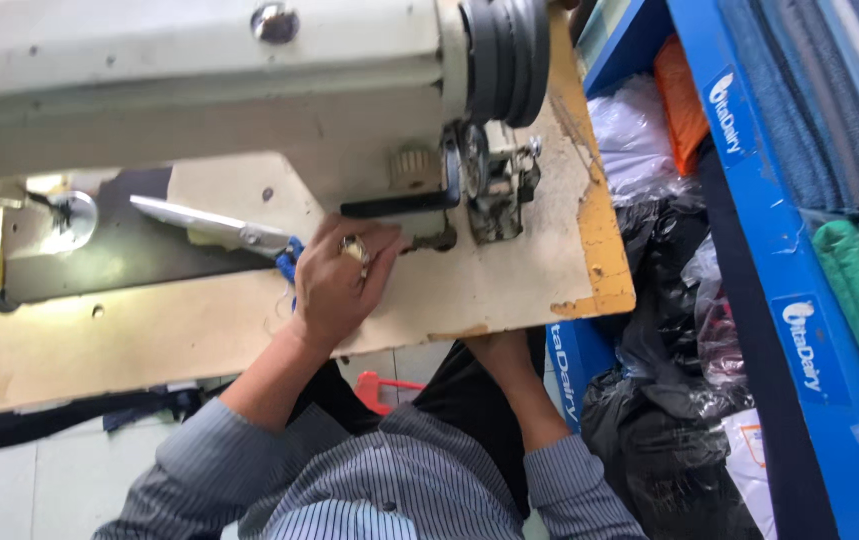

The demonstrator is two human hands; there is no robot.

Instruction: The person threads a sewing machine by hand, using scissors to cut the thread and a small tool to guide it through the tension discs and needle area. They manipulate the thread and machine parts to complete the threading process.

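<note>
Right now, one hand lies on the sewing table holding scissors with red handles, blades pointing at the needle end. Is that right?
Not quite: the scissors have blue handles, not red. The head view shows the left hand on the sewing table over those handles, blades pointing toward the needle end.

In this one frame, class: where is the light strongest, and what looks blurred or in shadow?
Head view: brightest glare around the needle plate, lit from the machine; the scissors blades catch the light; the left hand is fairly sharp; black bags lie in shadow; the frame's edges look soft.
</note>
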